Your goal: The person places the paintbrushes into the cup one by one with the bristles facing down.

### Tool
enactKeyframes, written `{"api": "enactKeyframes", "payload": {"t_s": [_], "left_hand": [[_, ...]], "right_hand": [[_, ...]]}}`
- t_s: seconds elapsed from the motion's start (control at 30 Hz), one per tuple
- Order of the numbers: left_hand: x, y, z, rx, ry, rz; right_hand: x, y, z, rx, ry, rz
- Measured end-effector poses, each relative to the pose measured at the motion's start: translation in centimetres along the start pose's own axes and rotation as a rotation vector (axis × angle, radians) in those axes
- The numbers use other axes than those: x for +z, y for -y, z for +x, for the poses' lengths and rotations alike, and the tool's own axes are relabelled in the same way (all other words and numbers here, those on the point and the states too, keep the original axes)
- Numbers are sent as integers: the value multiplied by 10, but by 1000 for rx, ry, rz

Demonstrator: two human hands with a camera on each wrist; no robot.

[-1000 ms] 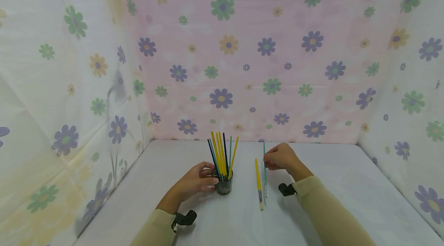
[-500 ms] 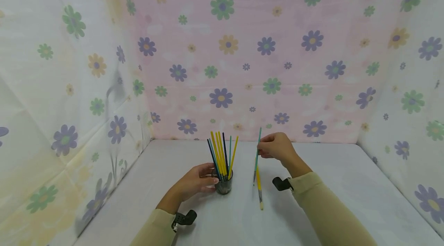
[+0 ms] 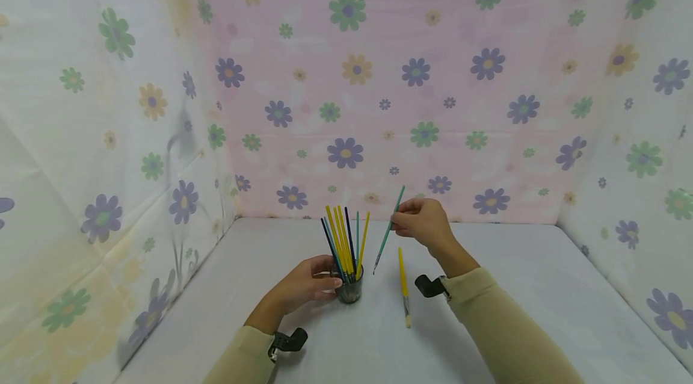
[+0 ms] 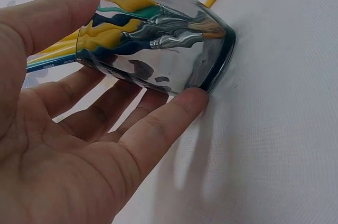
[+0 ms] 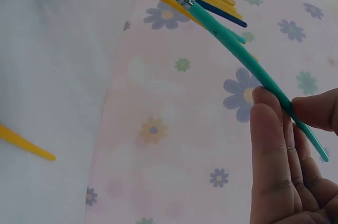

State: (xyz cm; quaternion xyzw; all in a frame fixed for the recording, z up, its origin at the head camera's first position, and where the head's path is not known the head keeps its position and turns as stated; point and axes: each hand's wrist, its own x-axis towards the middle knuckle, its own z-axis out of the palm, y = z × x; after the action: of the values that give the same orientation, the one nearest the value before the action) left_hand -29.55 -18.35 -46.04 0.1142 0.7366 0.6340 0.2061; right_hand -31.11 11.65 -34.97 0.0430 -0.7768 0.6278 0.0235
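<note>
My left hand (image 3: 310, 281) holds a clear glass (image 4: 185, 71) round its side, thumb on one side and fingers on the other. Several paintbrushes (image 3: 342, 242) with yellow, dark blue and teal handles stand in it, bristles down. Between thumb and fingertips my right hand (image 3: 425, 224) pinches a teal paintbrush (image 5: 237, 49) near the top of its handle. This brush slants in the air, its tip pointing down and left, close to the right of the glass. In the right wrist view its metal ferrule overlaps the brushes in the glass.
A yellow paintbrush (image 3: 403, 281) lies on the white table (image 3: 373, 348) to the right of the glass, bristles toward me. Flowered cloth (image 3: 379, 131) hangs behind the table and along both sides.
My right hand has lifted the teal paintbrush off the table and carried it left toward the glass, tilting it. My left hand stays at the glass; the brushes in it lean slightly more left.
</note>
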Motion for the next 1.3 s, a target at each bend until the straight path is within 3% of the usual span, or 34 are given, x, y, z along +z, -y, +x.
{"api": "enactKeyframes", "payload": {"t_s": [0.5,1.3], "left_hand": [[1,0,0,-1,-7,-4],[-1,3,1,12,5,4]], "right_hand": [[28,3,-2,-57,-10,-8],[59,-26,-5,-70,4,-183]]}}
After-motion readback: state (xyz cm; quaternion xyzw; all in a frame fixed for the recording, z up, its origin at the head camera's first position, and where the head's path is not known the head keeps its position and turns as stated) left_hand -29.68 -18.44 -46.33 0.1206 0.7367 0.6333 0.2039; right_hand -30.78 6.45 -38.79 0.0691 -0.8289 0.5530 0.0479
